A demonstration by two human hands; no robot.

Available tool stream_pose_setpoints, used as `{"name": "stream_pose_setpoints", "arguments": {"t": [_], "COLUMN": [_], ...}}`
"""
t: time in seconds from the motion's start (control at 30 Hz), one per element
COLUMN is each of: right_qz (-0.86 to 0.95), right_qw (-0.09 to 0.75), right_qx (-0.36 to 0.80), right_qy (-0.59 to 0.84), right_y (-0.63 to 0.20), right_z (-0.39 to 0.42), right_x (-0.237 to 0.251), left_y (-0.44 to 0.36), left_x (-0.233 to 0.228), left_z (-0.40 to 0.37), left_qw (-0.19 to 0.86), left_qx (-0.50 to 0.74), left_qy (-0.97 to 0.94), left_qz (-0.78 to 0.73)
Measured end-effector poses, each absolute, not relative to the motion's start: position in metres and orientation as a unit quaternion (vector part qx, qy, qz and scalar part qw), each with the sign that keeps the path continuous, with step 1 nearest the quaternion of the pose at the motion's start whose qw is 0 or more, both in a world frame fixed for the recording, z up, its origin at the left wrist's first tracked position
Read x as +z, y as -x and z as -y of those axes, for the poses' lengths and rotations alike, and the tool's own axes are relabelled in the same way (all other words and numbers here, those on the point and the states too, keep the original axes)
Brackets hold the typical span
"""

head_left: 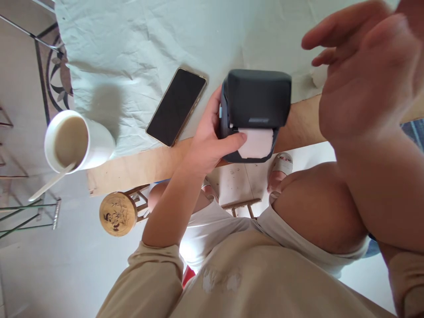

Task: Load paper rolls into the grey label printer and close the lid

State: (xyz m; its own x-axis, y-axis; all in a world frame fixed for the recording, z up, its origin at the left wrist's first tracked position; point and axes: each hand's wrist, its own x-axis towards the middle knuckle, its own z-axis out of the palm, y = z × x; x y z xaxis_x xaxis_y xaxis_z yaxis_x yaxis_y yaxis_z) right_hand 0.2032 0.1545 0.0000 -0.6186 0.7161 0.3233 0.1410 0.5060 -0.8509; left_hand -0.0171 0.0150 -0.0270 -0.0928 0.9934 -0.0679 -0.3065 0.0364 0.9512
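My left hand [212, 137] is wrapped around a small black label printer [256, 99] at the table's front edge. Its thumb lies on the white paper [256, 143] that shows in the printer's lower opening, under the dark lid. Raised at the upper right, close to the camera, is my right hand [367, 79]. It is somewhat blurred, with its fingers apart and nothing visible in them, clear of the printer. A smartphone [177, 106] with a dark screen lies on the tablecloth, left of the printer.
A white cup [99, 141] of milky brown drink with a spoon [53, 181] stands at the table's left edge. The pale cloth [139, 35] is wrinkled, with a bare wooden edge [132, 170] in front. A round wooden stool [117, 214] is below left.
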Motion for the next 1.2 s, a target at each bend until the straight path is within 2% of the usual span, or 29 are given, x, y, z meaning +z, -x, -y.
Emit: {"name": "stream_pose_setpoints", "arguments": {"t": [0.37, 0.83, 0.97, 1.03, 1.13, 1.2], "right_qz": [0.822, 0.819, 0.838, 0.841, 0.829, 0.838], "right_qw": [0.259, 0.247, 0.262, 0.302, 0.369, 0.368], "right_qx": [0.468, 0.459, 0.414, 0.379, 0.365, 0.368], "right_qy": [0.196, 0.242, 0.243, 0.240, 0.209, 0.167], "right_y": [-0.159, -0.157, -0.159, -0.160, -0.162, -0.163], "right_z": [-0.120, -0.118, -0.116, -0.115, -0.116, -0.117], "right_x": [-0.002, -0.003, -0.005, -0.006, -0.006, -0.005], "left_y": [-0.003, -0.006, -0.007, -0.005, -0.003, -0.001], "left_x": [0.003, 0.005, 0.003, 0.000, -0.003, -0.004], "left_z": [-0.012, -0.011, -0.015, -0.016, -0.018, -0.018], "left_qw": [0.580, 0.578, 0.602, 0.610, 0.600, 0.587], "left_qx": [0.604, 0.633, 0.663, 0.668, 0.675, 0.673], "left_qy": [-0.265, -0.241, -0.226, -0.224, -0.219, -0.223], "left_qz": [-0.478, -0.456, -0.384, -0.362, -0.369, -0.390]}}
